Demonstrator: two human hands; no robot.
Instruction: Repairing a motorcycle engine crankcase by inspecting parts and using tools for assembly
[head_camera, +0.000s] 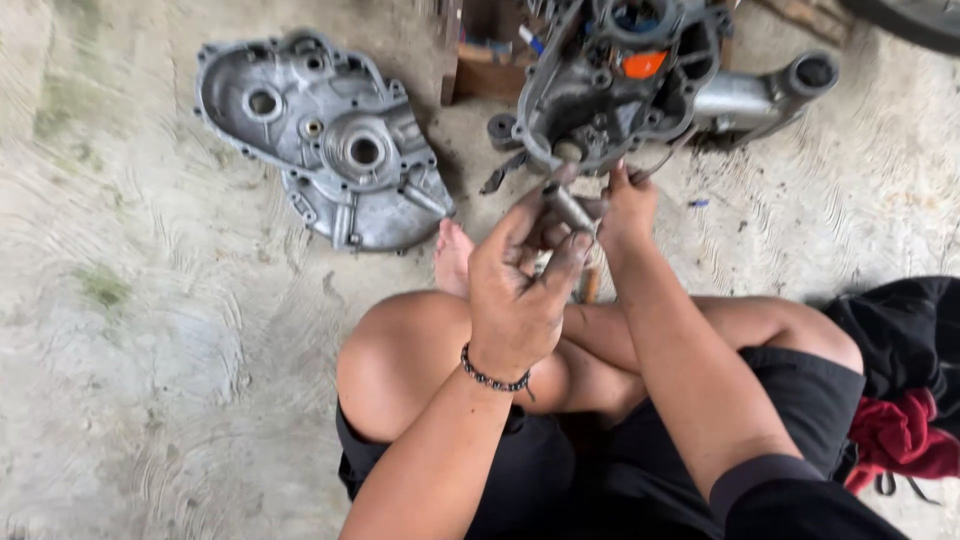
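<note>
I sit cross-legged on a concrete floor. My left hand (520, 285), with a beaded bracelet at the wrist, is closed around a short metal tool or shaft (568, 207) that points up at the grey engine crankcase (610, 95) in front of me. My right hand (625, 210) reaches to the crankcase's lower edge, fingertips pinched near a small fitting; what it grips is hidden. An orange part (643, 64) sits inside the crankcase.
A detached grey engine cover (325, 135) lies on the floor at the left. Wooden blocks (485, 70) stand behind the crankcase. Black and red cloth (905, 400) lies at my right. My bare foot (452, 255) rests below the cover.
</note>
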